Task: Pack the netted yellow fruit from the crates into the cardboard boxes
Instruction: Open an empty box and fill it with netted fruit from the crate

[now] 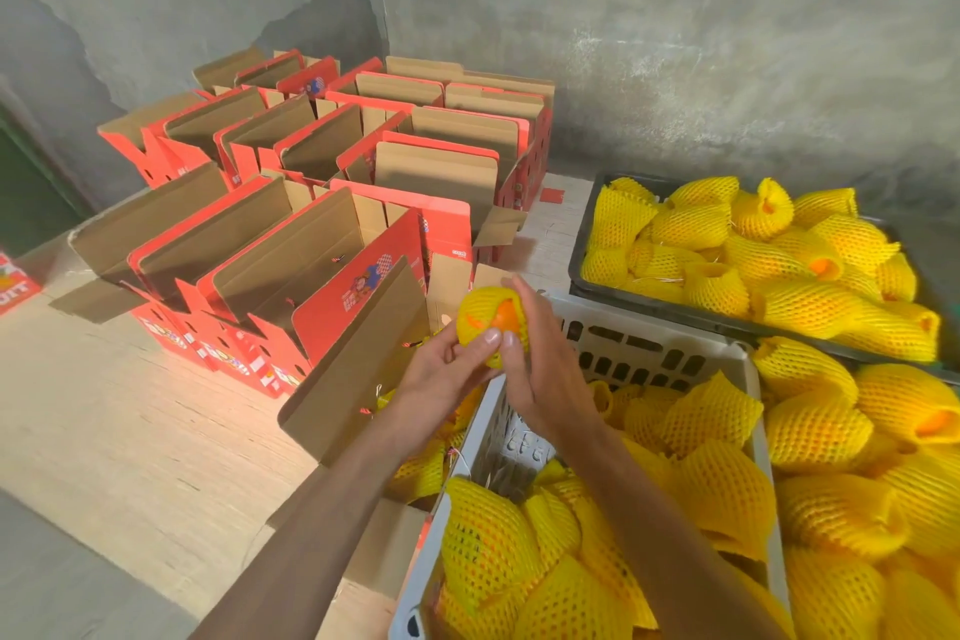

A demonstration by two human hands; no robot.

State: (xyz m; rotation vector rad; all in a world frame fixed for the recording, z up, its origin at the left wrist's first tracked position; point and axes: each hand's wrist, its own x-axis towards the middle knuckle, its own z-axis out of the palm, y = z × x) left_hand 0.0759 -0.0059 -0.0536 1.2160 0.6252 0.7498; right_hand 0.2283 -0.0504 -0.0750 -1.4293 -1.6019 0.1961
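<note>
1. One orange fruit in yellow foam netting (491, 325), peel showing through a gap, held up between both hands.
2. White plastic crate (649, 343) and black plastic crate (582, 244), both piled with netted fruit.
3. Red-and-brown cardboard boxes (311, 244) standing open in rows, flaps up.

Yellow mesh netting (722, 494) over orange fruit (505, 316); red boxes (332, 286) lined brown; grey crate (639, 343), black crate (582, 244).
</note>
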